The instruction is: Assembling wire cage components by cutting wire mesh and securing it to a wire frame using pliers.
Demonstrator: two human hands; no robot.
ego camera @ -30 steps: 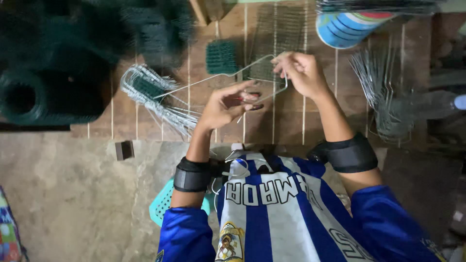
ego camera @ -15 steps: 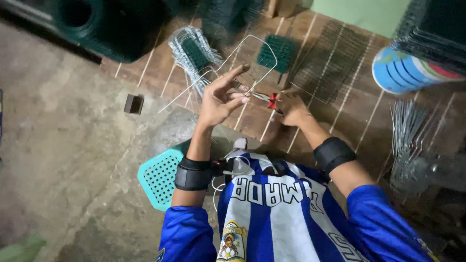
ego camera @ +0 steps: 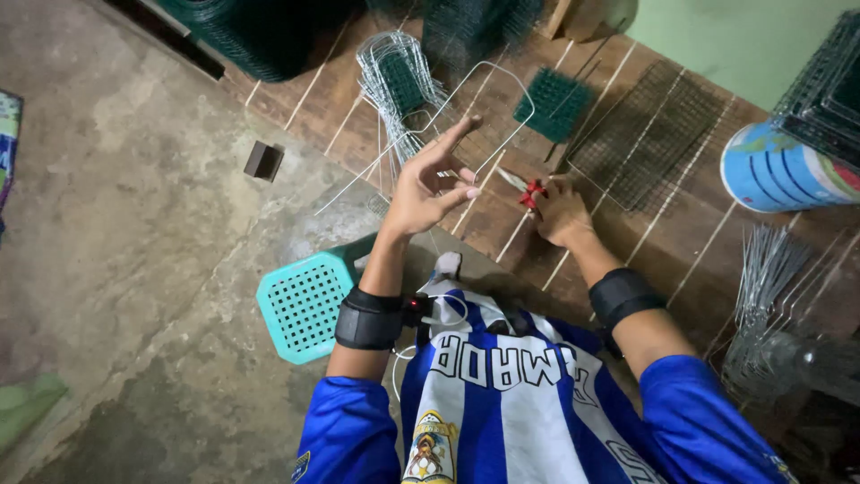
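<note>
My left hand [ego camera: 430, 184] pinches a thin bent steel wire [ego camera: 488, 76] that loops up and over a wooden board [ego camera: 618, 242]; the fingers are spread around it. My right hand [ego camera: 560, 213] is closed on red-handled pliers [ego camera: 528, 188], whose jaws point toward the wire near my left fingertips. Both wrists wear black bands. A pile of bent wire pieces [ego camera: 394, 85] lies just beyond my left hand.
A green mesh patch [ego camera: 555, 94] and a dark wire grid [ego camera: 654, 134] lie on the board. A blue and white tub [ego camera: 779, 170] stands at right, loose wire rods [ego camera: 761, 287] below it. A teal plastic stool [ego camera: 305, 305] and small dark block [ego camera: 263, 161] sit on the concrete floor.
The view has swung left and tilted. My right hand came down from the wire and now grips the red pliers near my left hand, which still holds the wire.
</note>
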